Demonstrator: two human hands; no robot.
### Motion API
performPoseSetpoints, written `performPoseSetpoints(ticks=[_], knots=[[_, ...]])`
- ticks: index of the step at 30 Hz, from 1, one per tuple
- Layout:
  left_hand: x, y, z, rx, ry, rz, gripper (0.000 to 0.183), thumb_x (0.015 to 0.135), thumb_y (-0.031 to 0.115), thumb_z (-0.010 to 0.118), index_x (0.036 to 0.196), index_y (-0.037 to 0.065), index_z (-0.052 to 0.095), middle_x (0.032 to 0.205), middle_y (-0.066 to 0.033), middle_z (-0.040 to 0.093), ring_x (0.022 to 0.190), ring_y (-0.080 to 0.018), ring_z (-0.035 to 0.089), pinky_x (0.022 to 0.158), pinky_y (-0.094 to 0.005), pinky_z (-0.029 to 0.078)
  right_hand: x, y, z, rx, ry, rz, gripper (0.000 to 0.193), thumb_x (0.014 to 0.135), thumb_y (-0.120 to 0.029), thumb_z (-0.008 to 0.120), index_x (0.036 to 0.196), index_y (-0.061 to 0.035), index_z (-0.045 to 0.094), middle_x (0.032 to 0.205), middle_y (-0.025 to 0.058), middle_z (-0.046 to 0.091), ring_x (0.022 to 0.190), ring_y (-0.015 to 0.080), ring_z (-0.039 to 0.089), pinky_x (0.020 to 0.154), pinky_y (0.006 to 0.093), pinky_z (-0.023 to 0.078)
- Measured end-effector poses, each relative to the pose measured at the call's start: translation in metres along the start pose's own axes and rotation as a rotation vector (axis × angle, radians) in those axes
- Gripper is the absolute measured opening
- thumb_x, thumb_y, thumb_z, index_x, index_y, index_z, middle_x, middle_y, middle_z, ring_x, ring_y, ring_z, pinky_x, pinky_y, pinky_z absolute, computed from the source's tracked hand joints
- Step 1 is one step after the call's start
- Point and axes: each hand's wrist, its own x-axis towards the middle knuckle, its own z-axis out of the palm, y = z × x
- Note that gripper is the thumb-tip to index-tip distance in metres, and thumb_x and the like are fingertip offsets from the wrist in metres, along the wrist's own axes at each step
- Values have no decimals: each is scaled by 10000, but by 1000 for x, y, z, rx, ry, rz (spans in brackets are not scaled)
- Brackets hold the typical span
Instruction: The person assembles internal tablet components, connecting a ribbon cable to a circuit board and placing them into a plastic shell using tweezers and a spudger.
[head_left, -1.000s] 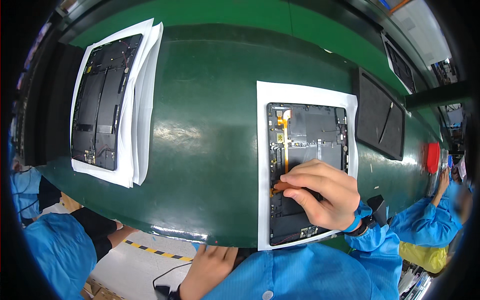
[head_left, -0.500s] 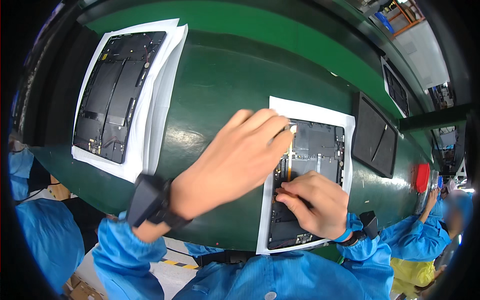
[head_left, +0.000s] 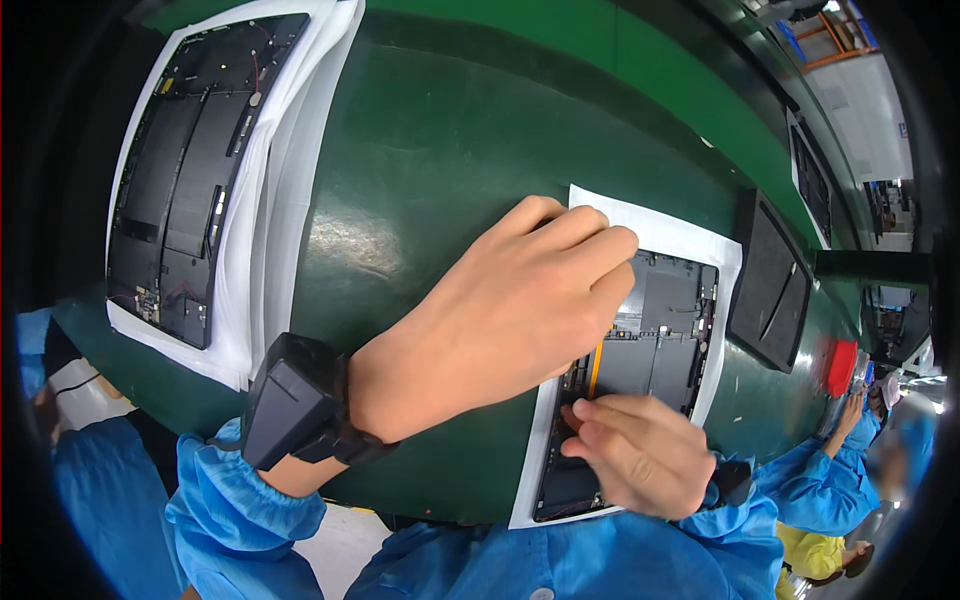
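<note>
An opened black tablet-like device [head_left: 675,290] lies on a white sheet [head_left: 690,232] in front of me, its inner boards and grey panels showing. Over its upper left edge my left hand [head_left: 540,285] is closed, fingers curled down, with the fingertips hidden behind the knuckles. An orange flat ribbon [head_left: 596,370] runs lengthwise along the device between my hands. My right hand [head_left: 645,455] is over the lower part, thumb and fingers drawn together near the ribbon's lower end. What either hand pinches, if anything, is too hidden to make out.
Another opened black device [head_left: 190,180] lies on stacked white sheets at the left of the green table [head_left: 420,130]. A dark tray [head_left: 770,285] is right of my work, with a red container [head_left: 841,368] beyond. Co-workers in blue sit at both sides.
The view has shifted, and the left-hand device sits higher and further left in it. My left hand still covers the device's upper left edge; my right hand's fingers have drawn closer together.
</note>
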Motion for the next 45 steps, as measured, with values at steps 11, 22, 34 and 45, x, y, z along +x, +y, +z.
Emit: performPoseSetpoints(ticks=[11,22,34,45], knots=[[1,0,7,94,162,95,61,781,102,671,765,62,627,882,-35,524,915,-180,539,811,-314,443,17,0,7,-88,21,-37,240,674,29,840,836,98,677,737,178,665,631,298,653,512,348,531],[-10,18,-8,60,50,-5,320,820,-10,691,1137,15,660,1250,-116,643,1212,-354,598,1004,-479,463,4,10,-34,-117,229,319,157,892,-66,775,975,62,740,782,134,696,648,227,677,618,328,551],[-7,30,-20,-213,-141,98,196,661,-24,729,834,64,757,986,-52,682,986,-294,622,1006,-505,453,-36,117,-191,-593,49,1197,524,871,-335,824,622,64,591,542,141,606,413,222,554,458,388,457],[-8,33,-25,-270,-228,111,222,626,-13,742,814,100,774,1029,-44,696,1003,-287,608,1014,-514,392,-30,43,-154,554,161,1019,187,922,-36,670,1075,61,715,753,116,726,517,86,614,450,220,456]])
